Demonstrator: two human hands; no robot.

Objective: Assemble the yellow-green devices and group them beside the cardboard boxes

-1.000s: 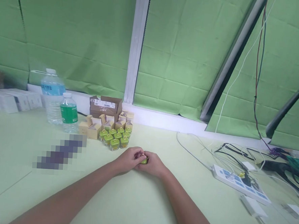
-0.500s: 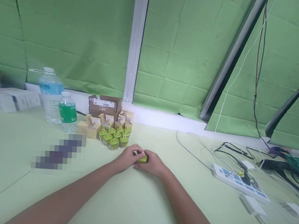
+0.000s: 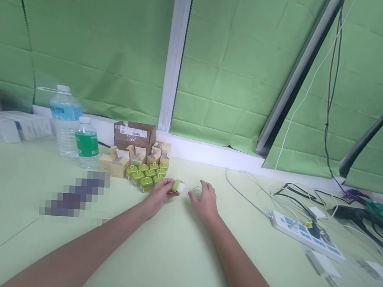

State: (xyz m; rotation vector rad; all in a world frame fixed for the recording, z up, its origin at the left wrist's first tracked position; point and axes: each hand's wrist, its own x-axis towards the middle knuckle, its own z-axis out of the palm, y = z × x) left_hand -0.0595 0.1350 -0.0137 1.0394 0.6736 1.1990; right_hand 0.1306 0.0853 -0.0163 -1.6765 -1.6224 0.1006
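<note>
Pinched in my left hand [image 3: 161, 193] is a green lid [image 3: 176, 186], tilted so its pale underside faces right. My right hand [image 3: 206, 200] curves its thumb and fingers round a small clear container [image 3: 197, 190], low over the table. The container is see-through and partly hidden by my fingers. A gap separates the two hands. Just beyond my left hand stand several small clear jars with green lids [image 3: 146, 182], each lid topped by a little loop.
Behind the jars are opened small cardboard boxes [image 3: 120, 165] and a larger brown box [image 3: 134, 135]. Two water bottles [image 3: 87, 143] stand at the left, near a blurred dark patch [image 3: 76, 195]. A white power strip [image 3: 307, 235] and tangled cables lie on the right.
My hands, together on one green-lidded jar before, have moved apart. The lid has come off with my left hand, and the clear container is now at my right hand.
</note>
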